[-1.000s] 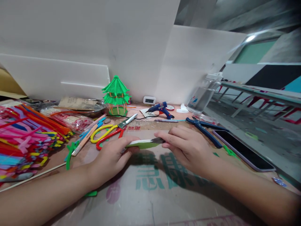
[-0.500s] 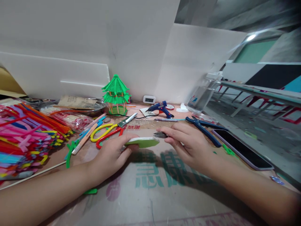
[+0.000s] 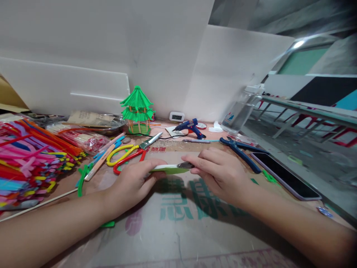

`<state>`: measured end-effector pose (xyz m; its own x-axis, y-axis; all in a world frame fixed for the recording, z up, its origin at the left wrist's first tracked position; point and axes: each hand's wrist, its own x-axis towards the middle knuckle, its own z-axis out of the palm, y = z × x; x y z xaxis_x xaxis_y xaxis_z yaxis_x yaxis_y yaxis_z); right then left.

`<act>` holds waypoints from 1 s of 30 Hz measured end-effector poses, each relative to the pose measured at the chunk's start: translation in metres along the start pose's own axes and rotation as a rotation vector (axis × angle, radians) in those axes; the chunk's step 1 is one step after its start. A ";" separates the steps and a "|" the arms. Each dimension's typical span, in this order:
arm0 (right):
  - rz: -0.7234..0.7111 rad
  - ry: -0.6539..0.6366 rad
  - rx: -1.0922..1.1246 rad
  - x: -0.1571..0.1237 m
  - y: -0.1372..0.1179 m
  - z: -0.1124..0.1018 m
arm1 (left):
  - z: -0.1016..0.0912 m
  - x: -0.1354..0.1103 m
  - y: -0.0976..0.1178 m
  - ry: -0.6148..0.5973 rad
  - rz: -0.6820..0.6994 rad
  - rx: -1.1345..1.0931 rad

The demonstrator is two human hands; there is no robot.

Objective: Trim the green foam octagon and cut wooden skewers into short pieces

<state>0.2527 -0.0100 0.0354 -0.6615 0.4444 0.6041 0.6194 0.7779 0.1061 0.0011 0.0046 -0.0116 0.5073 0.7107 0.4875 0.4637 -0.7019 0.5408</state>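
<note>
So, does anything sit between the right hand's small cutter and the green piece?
Nothing visible does. The left hand grips the green piece by its left end, and the small cutter in the right hand meets its right end.

upper left to centre: white boards [image 3: 111, 37] stand as the back wall | centre right: another white panel [image 3: 237, 67], set at an angle | upper right: grey concrete ceiling [image 3: 264, 15], one bright lamp [image 3: 298, 44], green wall [image 3: 301, 61] | right: long table [image 3: 306, 109], red chairs [image 3: 302, 120] by it, grey floor [image 3: 306, 152] | bottom: cardboard-covered worktop [image 3: 178, 230]
</note>
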 end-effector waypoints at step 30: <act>0.286 -0.019 0.409 -0.003 -0.012 0.006 | 0.002 0.002 0.004 0.019 -0.111 -0.208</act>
<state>0.2454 -0.0179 0.0277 -0.4994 0.6704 0.5487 0.5628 0.7326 -0.3828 0.0049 0.0034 -0.0099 0.4467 0.7852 0.4289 0.3548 -0.5955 0.7208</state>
